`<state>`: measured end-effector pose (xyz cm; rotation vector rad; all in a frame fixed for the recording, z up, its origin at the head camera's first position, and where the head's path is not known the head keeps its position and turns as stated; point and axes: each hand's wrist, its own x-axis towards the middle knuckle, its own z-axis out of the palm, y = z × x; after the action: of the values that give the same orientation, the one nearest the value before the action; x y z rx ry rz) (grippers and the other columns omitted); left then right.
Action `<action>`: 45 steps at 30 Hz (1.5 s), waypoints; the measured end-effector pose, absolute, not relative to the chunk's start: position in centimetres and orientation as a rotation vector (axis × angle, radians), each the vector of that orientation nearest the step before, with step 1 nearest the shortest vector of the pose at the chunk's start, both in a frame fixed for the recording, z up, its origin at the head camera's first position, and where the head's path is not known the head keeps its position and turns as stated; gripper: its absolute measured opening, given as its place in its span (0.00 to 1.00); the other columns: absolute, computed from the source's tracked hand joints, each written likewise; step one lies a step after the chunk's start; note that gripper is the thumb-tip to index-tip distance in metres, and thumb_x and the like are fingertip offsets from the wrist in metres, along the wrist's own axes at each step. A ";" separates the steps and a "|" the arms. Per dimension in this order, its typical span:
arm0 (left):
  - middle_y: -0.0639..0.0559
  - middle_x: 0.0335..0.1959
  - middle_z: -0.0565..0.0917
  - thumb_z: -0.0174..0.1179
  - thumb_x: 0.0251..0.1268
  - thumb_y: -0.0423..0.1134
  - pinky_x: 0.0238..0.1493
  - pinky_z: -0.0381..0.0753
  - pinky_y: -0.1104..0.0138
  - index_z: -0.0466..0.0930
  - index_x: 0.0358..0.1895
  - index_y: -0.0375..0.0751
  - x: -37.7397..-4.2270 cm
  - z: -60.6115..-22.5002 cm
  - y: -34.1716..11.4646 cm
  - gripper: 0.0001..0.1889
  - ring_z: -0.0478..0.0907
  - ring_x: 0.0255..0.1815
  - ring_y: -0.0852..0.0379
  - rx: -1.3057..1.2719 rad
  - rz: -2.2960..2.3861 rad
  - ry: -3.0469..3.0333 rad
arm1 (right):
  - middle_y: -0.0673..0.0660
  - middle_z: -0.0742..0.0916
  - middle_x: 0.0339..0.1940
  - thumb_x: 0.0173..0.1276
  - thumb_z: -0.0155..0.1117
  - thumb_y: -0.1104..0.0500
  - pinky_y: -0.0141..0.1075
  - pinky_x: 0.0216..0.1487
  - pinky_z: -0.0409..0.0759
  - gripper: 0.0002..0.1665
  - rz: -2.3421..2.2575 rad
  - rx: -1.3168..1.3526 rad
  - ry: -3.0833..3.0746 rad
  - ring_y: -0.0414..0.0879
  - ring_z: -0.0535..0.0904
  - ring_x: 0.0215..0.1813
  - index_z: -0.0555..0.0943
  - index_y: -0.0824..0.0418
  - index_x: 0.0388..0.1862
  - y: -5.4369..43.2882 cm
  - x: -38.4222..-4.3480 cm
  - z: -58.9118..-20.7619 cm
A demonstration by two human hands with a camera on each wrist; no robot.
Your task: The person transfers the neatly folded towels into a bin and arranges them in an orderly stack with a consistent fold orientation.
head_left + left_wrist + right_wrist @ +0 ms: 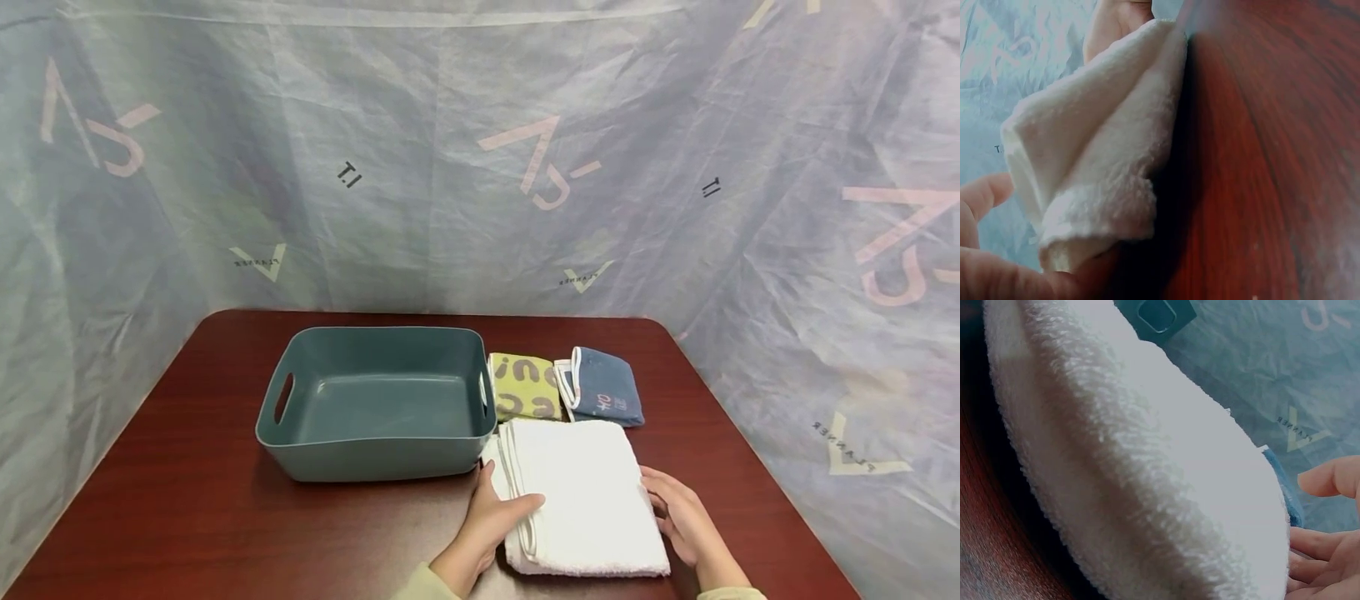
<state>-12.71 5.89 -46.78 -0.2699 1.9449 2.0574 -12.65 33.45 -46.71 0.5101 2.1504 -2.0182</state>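
A thick folded white towel (581, 500) lies at the front right of the table, its layered folds along the left side. My left hand (487, 521) holds that left side, the thumb over the top. In the left wrist view, fingers (1088, 275) of this hand reach beneath the towel's lower corner. At the opposite edge, my right hand (686, 521) touches the towel with its fingertips. The right wrist view shows the right thumb (1329, 477) lifted apart from the cloth and the other fingers against its side.
A teal plastic bin (390, 460) with cut-out handles stands left of the towel. Behind the towel lie a folded yellow-green patterned cloth (525, 385) and a folded blue cloth (609, 387) with white trim. A printed grey curtain (450, 167) hangs around the dark red table (187, 500).
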 end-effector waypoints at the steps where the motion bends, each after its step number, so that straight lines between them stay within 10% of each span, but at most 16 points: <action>1: 0.23 0.68 0.46 0.71 0.47 0.41 0.62 0.55 0.42 0.44 0.71 0.30 -12.7 -46.8 6.0 0.52 0.47 0.67 0.30 -0.275 2.070 1.943 | 0.54 0.80 0.50 0.71 0.52 0.56 0.42 0.44 0.77 0.33 -2.027 0.507 2.149 0.40 0.77 0.45 0.59 0.73 0.68 33.4 -12.7 -46.7; 30: 0.29 0.66 0.54 0.72 0.46 0.39 0.54 0.70 0.53 0.51 0.71 0.39 -13.1 -48.8 6.5 0.49 0.63 0.59 0.40 -0.210 2.186 1.774 | 0.64 0.61 0.68 0.65 0.58 0.64 0.27 0.47 0.74 0.41 -2.084 0.498 2.038 0.27 0.72 0.46 0.51 0.67 0.73 33.6 -12.1 -47.3; 45: 0.30 0.62 0.58 0.71 0.45 0.31 0.49 0.75 0.59 0.51 0.71 0.40 -13.0 -48.8 6.1 0.48 0.68 0.53 0.45 -0.086 2.251 1.650 | 0.46 0.79 0.48 0.61 0.58 0.70 0.34 0.48 0.77 0.35 -2.227 0.513 1.968 0.36 0.76 0.48 0.62 0.63 0.68 33.8 -12.3 -47.1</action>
<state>-13.05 6.10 -48.82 -0.0862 1.6496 2.2510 -12.33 33.83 -47.14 0.5127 1.9681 -2.2272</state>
